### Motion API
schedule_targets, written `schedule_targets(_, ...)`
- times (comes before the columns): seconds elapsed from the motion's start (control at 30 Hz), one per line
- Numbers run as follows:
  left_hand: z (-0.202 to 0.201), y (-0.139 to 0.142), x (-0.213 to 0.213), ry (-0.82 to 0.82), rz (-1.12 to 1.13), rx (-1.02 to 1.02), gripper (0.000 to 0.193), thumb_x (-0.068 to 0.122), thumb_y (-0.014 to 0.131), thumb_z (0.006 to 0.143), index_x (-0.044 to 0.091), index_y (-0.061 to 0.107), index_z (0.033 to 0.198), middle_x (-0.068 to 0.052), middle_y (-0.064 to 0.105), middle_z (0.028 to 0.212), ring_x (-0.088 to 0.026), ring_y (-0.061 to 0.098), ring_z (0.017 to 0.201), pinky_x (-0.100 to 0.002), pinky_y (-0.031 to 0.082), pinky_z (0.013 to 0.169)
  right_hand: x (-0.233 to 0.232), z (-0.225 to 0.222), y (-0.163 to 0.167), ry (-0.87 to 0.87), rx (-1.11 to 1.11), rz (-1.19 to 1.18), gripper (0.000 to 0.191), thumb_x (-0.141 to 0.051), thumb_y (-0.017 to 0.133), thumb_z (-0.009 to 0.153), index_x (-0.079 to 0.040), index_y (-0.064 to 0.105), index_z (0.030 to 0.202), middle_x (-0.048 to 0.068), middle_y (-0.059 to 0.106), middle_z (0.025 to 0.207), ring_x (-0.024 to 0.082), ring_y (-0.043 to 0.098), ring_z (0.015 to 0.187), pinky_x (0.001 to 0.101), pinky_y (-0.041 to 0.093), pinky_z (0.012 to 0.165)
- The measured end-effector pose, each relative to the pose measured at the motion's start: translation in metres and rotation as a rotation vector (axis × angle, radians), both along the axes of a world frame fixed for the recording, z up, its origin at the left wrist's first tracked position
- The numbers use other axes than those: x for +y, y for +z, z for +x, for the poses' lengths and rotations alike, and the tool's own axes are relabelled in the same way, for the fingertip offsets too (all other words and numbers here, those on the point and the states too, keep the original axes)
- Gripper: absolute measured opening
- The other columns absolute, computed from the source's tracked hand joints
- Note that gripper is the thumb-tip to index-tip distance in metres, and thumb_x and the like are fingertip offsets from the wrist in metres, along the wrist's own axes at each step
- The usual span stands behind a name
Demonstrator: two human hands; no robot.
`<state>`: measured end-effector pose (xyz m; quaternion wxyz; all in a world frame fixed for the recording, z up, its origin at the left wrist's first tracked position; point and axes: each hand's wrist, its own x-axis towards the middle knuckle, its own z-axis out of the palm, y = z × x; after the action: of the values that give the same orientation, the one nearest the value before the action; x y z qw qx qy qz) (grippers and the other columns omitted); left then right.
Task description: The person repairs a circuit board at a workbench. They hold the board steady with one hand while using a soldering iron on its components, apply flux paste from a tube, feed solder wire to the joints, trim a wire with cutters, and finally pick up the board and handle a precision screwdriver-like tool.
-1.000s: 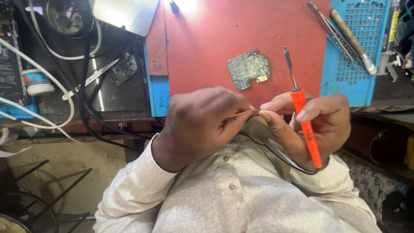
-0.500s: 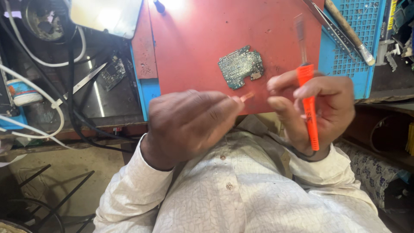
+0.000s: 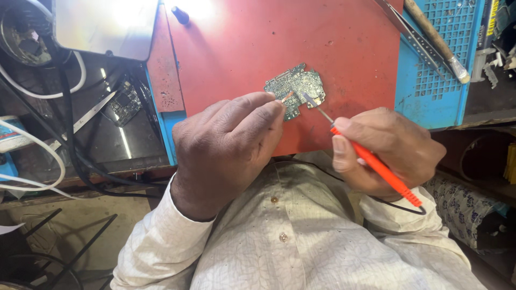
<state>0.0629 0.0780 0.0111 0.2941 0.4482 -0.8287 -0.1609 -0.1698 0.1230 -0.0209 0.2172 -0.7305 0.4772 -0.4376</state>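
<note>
A small green circuit board (image 3: 295,86) lies on a red work mat (image 3: 258,48). My right hand (image 3: 389,153) grips an orange-handled soldering iron (image 3: 376,166), its metal tip touching the board's near edge. My left hand (image 3: 226,145) pinches a thin copper-coloured wire (image 3: 286,98) between thumb and forefinger, and the wire's end meets the board right beside the iron's tip. A dark cord runs from the iron's handle across my white shirt.
A blue perforated tray (image 3: 435,75) at the right holds tweezers (image 3: 408,32) and a wooden-handled brush (image 3: 438,43). Left of the mat are a metal plate with another small board (image 3: 124,104), black and white cables (image 3: 64,139), and a lit grey panel (image 3: 102,24).
Both hands have moved forward from my chest onto the mat. The iron, held upright before, now tilts down with its tip on the board, and the wire has come to the same spot.
</note>
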Motion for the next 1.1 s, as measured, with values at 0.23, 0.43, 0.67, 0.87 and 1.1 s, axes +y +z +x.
schedule_targets(0.23, 0.001, -0.006, -0.014, 0.003, 0.034, -0.002, 0.013, 0.011, 0.082, 0.095, 0.010, 0.071, 0.103, -0.001, 0.071, 0.104, -0.018, 0.072, 0.086, -0.032, 0.054, 0.070, -0.024, 0.009, 0.002, 0.096, 0.132, -0.058, 0.028, 0.007, 0.078, 0.083, 0.000, 0.069, 0.108, 0.011, 0.067, 0.085, 0.019, 0.069, 0.069, 0.0281, 0.055, 0.057)
schedule_targets(0.43, 0.002, -0.006, -0.017, 0.002, 0.074, 0.010, 0.013, 0.011, 0.082, 0.093, 0.010, 0.070, 0.100, -0.001, 0.071, 0.102, -0.018, 0.072, 0.086, -0.033, 0.053, 0.069, -0.029, 0.010, -0.008, 0.081, 0.116, -0.084, 0.029, 0.008, 0.078, 0.081, 0.000, 0.069, 0.107, 0.010, 0.068, 0.085, 0.019, 0.069, 0.069, 0.0273, 0.057, 0.057)
schedule_targets(0.67, -0.001, -0.009, -0.024, 0.018, 0.047, 0.028, 0.012, 0.010, 0.081, 0.095, 0.010, 0.071, 0.101, 0.000, 0.071, 0.103, -0.018, 0.072, 0.087, -0.033, 0.054, 0.072, -0.029, 0.013, -0.006, 0.057, 0.225, -0.095, 0.022, 0.005, 0.079, 0.081, -0.001, 0.071, 0.100, 0.010, 0.069, 0.088, 0.024, 0.071, 0.074, 0.0321, 0.060, 0.063)
schedule_targets(0.87, -0.003, -0.009, -0.029, 0.002, -0.017, 0.060, 0.013, 0.007, 0.081, 0.089, 0.005, 0.071, 0.095, -0.004, 0.070, 0.094, -0.020, 0.070, 0.077, -0.032, 0.053, 0.064, -0.030, 0.012, -0.009, 0.080, 0.204, -0.051, 0.025, -0.012, 0.085, 0.077, -0.002, 0.073, 0.096, 0.010, 0.070, 0.088, 0.024, 0.071, 0.076, 0.0318, 0.060, 0.062)
schedule_targets(1.1, -0.003, -0.012, -0.031, 0.018, 0.033, 0.050, 0.012, 0.007, 0.081, 0.095, 0.009, 0.070, 0.101, -0.002, 0.071, 0.103, -0.020, 0.070, 0.084, -0.030, 0.054, 0.068, -0.034, 0.015, -0.010, 0.034, 0.166, -0.068, 0.017, 0.000, 0.082, 0.084, -0.002, 0.071, 0.097, 0.009, 0.071, 0.090, 0.025, 0.073, 0.081, 0.0336, 0.062, 0.071)
